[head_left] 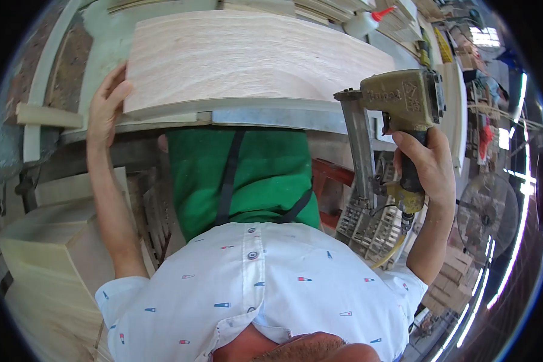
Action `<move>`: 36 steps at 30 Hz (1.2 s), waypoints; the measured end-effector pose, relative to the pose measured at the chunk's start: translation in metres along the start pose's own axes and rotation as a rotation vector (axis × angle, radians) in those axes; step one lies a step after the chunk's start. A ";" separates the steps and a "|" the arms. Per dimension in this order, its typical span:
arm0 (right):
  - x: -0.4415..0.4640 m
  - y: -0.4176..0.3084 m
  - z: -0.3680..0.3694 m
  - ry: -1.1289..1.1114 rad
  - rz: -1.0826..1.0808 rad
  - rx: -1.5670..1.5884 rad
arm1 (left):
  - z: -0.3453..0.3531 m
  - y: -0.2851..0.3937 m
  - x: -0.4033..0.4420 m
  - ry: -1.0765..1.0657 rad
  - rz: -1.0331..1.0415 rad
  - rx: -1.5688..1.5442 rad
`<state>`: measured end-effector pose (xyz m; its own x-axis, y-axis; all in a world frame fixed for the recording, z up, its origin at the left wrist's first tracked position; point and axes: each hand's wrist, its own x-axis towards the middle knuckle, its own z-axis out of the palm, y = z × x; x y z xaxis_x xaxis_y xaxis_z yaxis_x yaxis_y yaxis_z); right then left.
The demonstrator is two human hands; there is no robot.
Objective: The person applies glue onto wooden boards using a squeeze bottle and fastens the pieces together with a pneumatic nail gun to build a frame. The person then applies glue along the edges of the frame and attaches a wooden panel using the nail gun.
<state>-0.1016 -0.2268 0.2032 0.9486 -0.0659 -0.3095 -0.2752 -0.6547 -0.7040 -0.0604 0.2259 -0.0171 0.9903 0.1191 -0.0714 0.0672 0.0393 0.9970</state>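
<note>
A wide pale wooden board lies across the workbench, with a narrow strip along its near edge. My left hand grips the board's left end, thumb on top and fingers round the edge. My right hand is wrapped round the black handle of a pneumatic nail gun. The gun's nose is at the board's near right corner; whether it touches cannot be told. A yellow hose hangs from the base of its handle.
A glue bottle with a red tip stands behind the board. At the left are a short wooden strip and wooden boxes. Slatted trays sit low at the right, near a round fan. Wooden pieces lie at the back.
</note>
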 end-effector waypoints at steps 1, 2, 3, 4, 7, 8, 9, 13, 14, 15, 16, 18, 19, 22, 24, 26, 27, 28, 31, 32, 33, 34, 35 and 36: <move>-0.003 0.001 -0.007 0.037 0.014 -0.021 | 0.001 0.001 0.000 -0.005 -0.002 -0.007; -0.005 0.002 -0.015 0.075 0.029 -0.043 | 0.002 0.002 0.000 -0.012 -0.004 -0.014; -0.007 0.004 -0.021 0.111 0.041 -0.064 | 0.002 0.002 0.000 -0.019 0.001 -0.037; -0.007 0.009 -0.027 0.129 0.047 -0.057 | 0.001 0.002 0.000 -0.015 -0.008 -0.006; -0.004 0.021 -0.036 0.161 0.073 -0.037 | -0.001 0.000 0.000 -0.006 -0.013 -0.003; -0.003 0.022 -0.038 0.156 0.093 -0.055 | -0.002 -0.001 0.001 -0.004 -0.015 -0.001; -0.001 0.025 -0.039 0.149 0.113 -0.071 | -0.002 -0.001 0.001 -0.001 -0.017 0.003; 0.004 0.034 -0.038 0.155 0.123 -0.079 | -0.002 -0.001 0.001 0.006 -0.022 0.010; 0.004 0.034 -0.037 0.158 0.124 -0.087 | -0.002 -0.001 0.001 0.010 -0.023 0.013; 0.004 0.033 -0.038 0.155 0.125 -0.074 | -0.002 -0.002 0.001 0.014 -0.024 0.016; 0.004 0.032 -0.038 0.152 0.126 -0.061 | -0.003 -0.002 0.001 0.011 -0.020 0.014; 0.005 0.034 -0.039 0.151 0.122 -0.051 | -0.004 -0.004 0.002 0.007 -0.009 0.009; 0.007 0.036 -0.040 0.153 0.117 -0.054 | -0.004 -0.003 0.002 0.007 -0.009 0.013; 0.010 0.040 -0.043 0.154 0.122 -0.060 | -0.004 -0.002 0.002 0.007 -0.010 0.020; 0.010 0.041 -0.044 0.155 0.129 -0.068 | -0.004 -0.002 0.001 0.004 -0.011 0.015; 0.010 0.041 -0.044 0.154 0.135 -0.081 | -0.004 -0.002 0.001 0.029 -0.017 0.033; 0.010 0.042 -0.044 0.148 0.132 -0.076 | -0.004 -0.002 0.001 0.042 -0.021 0.042; 0.011 0.044 -0.046 0.142 0.130 -0.071 | -0.003 -0.003 0.000 0.041 -0.021 0.041; 0.011 0.043 -0.045 0.148 0.132 -0.063 | -0.004 -0.003 0.001 0.040 -0.023 0.038; 0.011 0.042 -0.045 0.155 0.135 -0.062 | -0.005 -0.004 0.001 0.040 -0.023 0.038; 0.010 0.043 -0.046 0.148 0.135 -0.077 | -0.005 -0.004 0.002 0.039 -0.023 0.038; 0.011 0.044 -0.047 0.140 0.135 -0.092 | -0.005 -0.004 0.002 0.041 -0.021 0.033; 0.011 0.046 -0.047 0.133 0.136 -0.104 | -0.005 -0.004 0.002 0.042 -0.019 0.031; 0.011 0.047 -0.047 0.131 0.137 -0.105 | -0.005 -0.004 0.001 0.045 -0.017 0.026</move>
<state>-0.0971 -0.2941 0.1967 0.9175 -0.2530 -0.3070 -0.3919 -0.7074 -0.5882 -0.0599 0.2307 -0.0215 0.9826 0.1628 -0.0892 0.0879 0.0155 0.9960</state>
